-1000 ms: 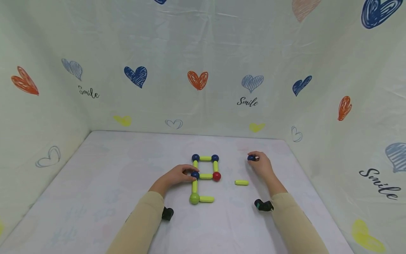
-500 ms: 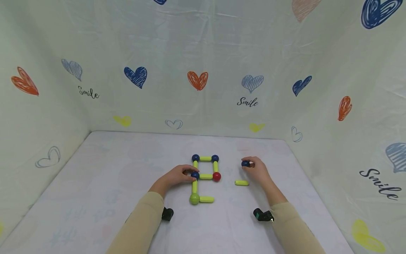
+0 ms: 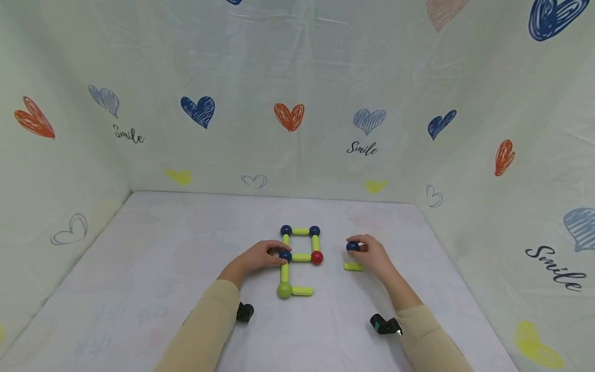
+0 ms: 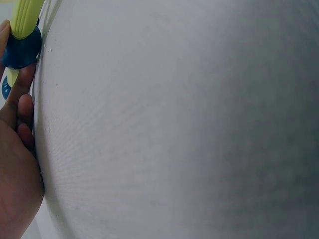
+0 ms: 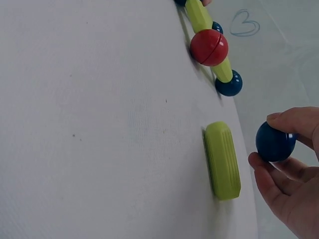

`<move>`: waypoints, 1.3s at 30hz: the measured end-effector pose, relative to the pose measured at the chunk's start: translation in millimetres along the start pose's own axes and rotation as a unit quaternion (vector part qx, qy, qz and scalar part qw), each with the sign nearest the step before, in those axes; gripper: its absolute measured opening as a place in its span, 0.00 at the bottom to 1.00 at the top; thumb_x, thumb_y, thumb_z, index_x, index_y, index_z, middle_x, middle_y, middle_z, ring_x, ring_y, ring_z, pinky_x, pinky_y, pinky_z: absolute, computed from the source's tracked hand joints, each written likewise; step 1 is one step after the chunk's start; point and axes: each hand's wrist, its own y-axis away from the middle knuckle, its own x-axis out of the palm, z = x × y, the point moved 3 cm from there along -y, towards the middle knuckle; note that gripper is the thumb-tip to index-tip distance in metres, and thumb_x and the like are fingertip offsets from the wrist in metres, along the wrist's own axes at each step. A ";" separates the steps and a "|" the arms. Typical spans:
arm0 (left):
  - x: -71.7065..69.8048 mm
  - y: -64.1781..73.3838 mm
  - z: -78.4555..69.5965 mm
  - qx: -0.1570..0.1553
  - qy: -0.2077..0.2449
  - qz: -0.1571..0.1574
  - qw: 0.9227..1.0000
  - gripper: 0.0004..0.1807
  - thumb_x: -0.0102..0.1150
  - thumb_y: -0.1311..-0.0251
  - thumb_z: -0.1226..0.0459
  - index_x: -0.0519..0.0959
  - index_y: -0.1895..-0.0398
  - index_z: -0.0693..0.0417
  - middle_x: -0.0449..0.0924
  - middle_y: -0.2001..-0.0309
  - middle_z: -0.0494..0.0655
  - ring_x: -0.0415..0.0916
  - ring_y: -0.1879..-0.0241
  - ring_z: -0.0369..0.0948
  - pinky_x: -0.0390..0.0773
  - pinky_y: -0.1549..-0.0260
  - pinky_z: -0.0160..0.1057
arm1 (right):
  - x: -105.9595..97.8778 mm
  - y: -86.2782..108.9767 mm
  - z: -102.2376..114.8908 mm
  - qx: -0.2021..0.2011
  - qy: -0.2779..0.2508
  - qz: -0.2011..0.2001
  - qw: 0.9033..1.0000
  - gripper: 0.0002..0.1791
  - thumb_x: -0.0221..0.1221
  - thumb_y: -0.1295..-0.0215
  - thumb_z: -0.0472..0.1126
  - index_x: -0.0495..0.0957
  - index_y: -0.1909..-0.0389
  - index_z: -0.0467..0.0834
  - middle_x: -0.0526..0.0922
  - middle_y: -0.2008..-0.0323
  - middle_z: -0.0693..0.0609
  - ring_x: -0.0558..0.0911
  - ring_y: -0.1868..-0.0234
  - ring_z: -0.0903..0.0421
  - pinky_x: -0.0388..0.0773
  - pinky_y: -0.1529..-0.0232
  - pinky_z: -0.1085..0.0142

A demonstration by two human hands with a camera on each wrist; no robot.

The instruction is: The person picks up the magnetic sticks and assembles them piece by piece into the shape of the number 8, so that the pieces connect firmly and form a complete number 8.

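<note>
Assembling a flat figure of yellow-green rods and balls on a white table (image 3: 153, 268), with one dark blue ball in hand.

The right hand (image 3: 374, 257) pinches a loose blue ball (image 3: 352, 246) between thumb and fingertips, just above the table and beside a loose rod (image 3: 353, 266) lying apart from the figure. The left hand (image 3: 257, 258) rests curled fingers on the blue joint ball (image 3: 285, 255), steadying the built figure (image 3: 299, 258): a closed square with a red ball (image 3: 317, 257) at one corner, a stem down to a green ball (image 3: 284, 290), and a short foot rod. By judgement, the loose rod and held ball remain unjoined. The right wrist view alone shows the pinch clearly (image 5: 275, 142); the left wrist view shows mostly bare table.
</note>
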 end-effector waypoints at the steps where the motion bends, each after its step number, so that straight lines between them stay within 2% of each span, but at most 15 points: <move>1: -0.1 0.1 0.0 0.000 0.000 0.000 1.000 0.16 0.69 0.42 0.61 0.83 0.50 0.42 0.76 0.47 0.41 0.68 0.48 0.45 0.66 0.40 0.48 | 0.5 1.0 1.0 -0.004 0.000 0.004 1.000 0.17 0.64 0.37 0.34 0.80 0.46 0.40 0.75 0.45 0.40 0.75 0.50 0.43 0.76 0.50 0.51; 12: 0.1 -1.3 1.8 0.006 -0.007 0.003 1.000 0.16 0.69 0.42 0.61 0.83 0.49 0.42 0.77 0.48 0.40 0.68 0.50 0.43 0.68 0.42 0.47 | 11.2 14.1 12.1 -0.002 -0.001 0.026 1.000 0.17 0.64 0.39 0.33 0.81 0.48 0.43 0.76 0.48 0.46 0.76 0.51 0.47 0.78 0.56 0.58; 21: -1.3 -2.2 1.5 0.007 -0.010 -0.001 1.000 0.17 0.69 0.43 0.62 0.83 0.50 0.43 0.77 0.49 0.41 0.68 0.51 0.44 0.67 0.42 0.47 | 17.5 26.5 22.6 -0.019 -0.009 0.032 0.999 0.15 0.64 0.40 0.31 0.82 0.52 0.43 0.77 0.50 0.47 0.76 0.52 0.48 0.77 0.54 0.55; 34: -1.9 -2.2 0.9 0.010 -0.010 0.005 1.000 0.17 0.69 0.42 0.62 0.83 0.49 0.44 0.76 0.51 0.42 0.67 0.53 0.44 0.69 0.47 0.45 | 32.8 39.6 32.1 -0.005 -0.014 0.058 0.998 0.15 0.65 0.43 0.28 0.82 0.57 0.45 0.78 0.53 0.51 0.76 0.53 0.50 0.77 0.53 0.56; 39: -1.8 -2.8 1.3 0.012 -0.007 0.008 1.000 0.17 0.69 0.42 0.62 0.83 0.48 0.45 0.76 0.51 0.43 0.66 0.54 0.44 0.69 0.50 0.44 | 38.2 43.7 35.8 -0.001 -0.025 0.074 0.997 0.14 0.65 0.43 0.27 0.81 0.57 0.44 0.77 0.55 0.51 0.75 0.55 0.50 0.78 0.55 0.57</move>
